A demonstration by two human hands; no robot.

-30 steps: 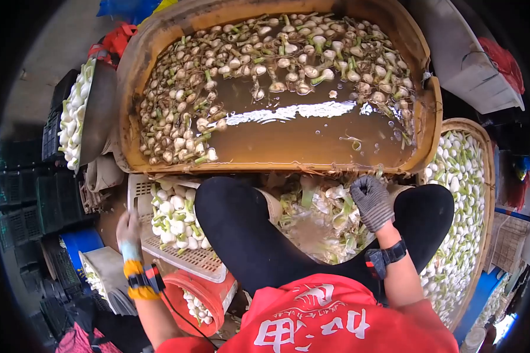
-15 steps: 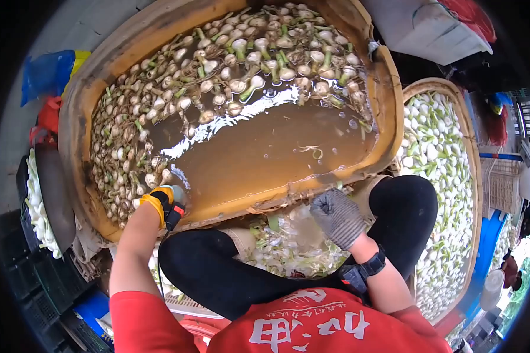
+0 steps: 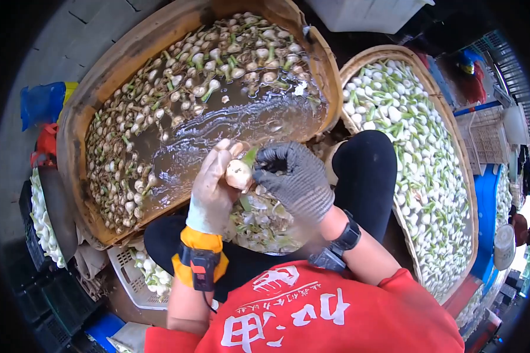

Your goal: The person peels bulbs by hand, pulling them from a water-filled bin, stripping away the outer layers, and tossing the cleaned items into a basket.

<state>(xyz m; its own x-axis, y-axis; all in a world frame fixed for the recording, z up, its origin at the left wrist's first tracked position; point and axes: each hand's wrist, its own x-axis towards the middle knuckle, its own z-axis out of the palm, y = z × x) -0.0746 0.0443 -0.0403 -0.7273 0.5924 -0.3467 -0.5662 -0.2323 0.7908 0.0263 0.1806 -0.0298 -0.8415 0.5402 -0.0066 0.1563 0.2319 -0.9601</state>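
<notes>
My left hand (image 3: pixel 215 185), in a pale glove, is closed on a whitish bulb (image 3: pixel 239 175) with a green stem. My right hand (image 3: pixel 294 179), in a grey striped glove, is curled against the bulb's right side by the stem; whatever lies within its fingers is hidden. Both hands are above my lap, at the near edge of a large yellow-brown tub (image 3: pixel 335 97). Brownish bulbs (image 3: pixel 126 176) float in the tub's murky, rippling water. Below the hands lies a heap of peelings (image 3: pixel 262 226).
To the right stands a long basket (image 3: pixel 468 170) full of white bulbs with green stems. A white crate (image 3: pixel 126 276) with peeled bulbs is at lower left. Dark crates (image 3: pixel 53 317) stack at far left, and a white bin (image 3: pixel 371 15) stands at the top.
My left hand has gone from beside the crate into the tub, then back over my lap with a bulb. My right hand has come to meet it. The view has turned rightward.
</notes>
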